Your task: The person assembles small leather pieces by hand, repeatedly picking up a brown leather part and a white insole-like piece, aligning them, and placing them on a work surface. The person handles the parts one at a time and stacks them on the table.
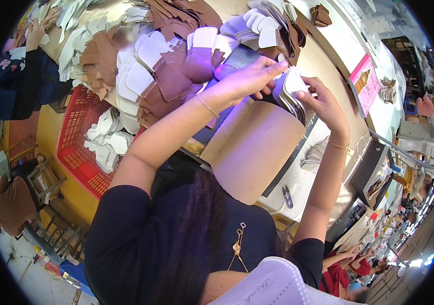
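We see a fanned stack of thin, flat, white-faced cut pieces with rounded ends (pixel 291 91) held upright above the tan, smooth cardboard board (pixel 257 147) on the workbench; the right hand (pixel 324 104) curls closed around the stack's lower edge, while the left hand (pixel 250 79) pinches its top edge between fingertips and thumb. Beyond the board we find heaps of matching white and brown leather-like shaped cutouts (pixel 161 66) overlapping like scales, a red plastic mesh basket (pixel 77 147) holding more white pieces to the left, and small blue-handled snips (pixel 287 195) lying on the pale benchtop near the board's lower corner.
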Available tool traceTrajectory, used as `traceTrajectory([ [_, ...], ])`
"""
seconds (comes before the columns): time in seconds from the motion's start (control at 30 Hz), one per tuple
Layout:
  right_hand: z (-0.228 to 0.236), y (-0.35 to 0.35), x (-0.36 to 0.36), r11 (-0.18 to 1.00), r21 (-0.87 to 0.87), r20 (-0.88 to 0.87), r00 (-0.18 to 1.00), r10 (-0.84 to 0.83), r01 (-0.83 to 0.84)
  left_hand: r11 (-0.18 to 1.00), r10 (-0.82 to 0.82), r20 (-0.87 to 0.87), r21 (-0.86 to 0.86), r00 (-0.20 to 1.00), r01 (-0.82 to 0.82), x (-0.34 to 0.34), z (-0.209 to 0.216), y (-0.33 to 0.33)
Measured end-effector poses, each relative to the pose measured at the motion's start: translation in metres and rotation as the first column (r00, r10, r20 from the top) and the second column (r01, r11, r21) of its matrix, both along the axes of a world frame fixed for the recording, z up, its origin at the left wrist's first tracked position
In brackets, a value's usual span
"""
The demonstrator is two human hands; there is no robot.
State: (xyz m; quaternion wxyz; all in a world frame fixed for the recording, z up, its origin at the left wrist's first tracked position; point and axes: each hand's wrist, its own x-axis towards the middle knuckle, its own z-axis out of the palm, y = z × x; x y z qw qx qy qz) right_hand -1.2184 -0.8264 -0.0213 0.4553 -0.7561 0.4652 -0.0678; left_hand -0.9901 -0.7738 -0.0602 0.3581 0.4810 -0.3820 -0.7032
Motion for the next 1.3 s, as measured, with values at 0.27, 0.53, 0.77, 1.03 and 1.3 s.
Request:
traceTrajectory([
  [0.27, 0.004, 0.010, -0.026, 0.961, 0.274, 0.260, 0.958, -0.123, 0.049, 0.998, 0.047, -0.385, -0.025, 0.922, -0.062, -0.026, 0.016, -0.012],
  [0.53, 0.036, 0.029, -0.061, 0.844, 0.093, 0.417, 0.749, -0.515, 0.528, 0.733, -0.209, 0.488, -0.495, 0.847, 0.466, -0.051, 0.017, -0.060],
  [0.77, 0.004, -0.063, -0.092, 0.696, -0.712, -0.348, 0.818, -0.457, 0.086, 0.228, -0.362, 0.920, -0.067, 0.149, 0.971, -0.085, 0.004, -0.087],
  [1.03, -0.088, -0.071, -0.094, 0.611, -0.777, -0.533, 0.673, -0.513, -0.151, 0.139, -0.433, 0.893, 0.198, -0.120, 0.970, -0.099, -0.001, -0.091],
  [1.3, -0.085, -0.054, -0.100, 0.622, -0.767, -0.517, 0.729, -0.450, -0.160, 0.181, -0.441, 0.881, -0.098, 0.170, 0.979, -0.088, 0.018, -0.072],
])
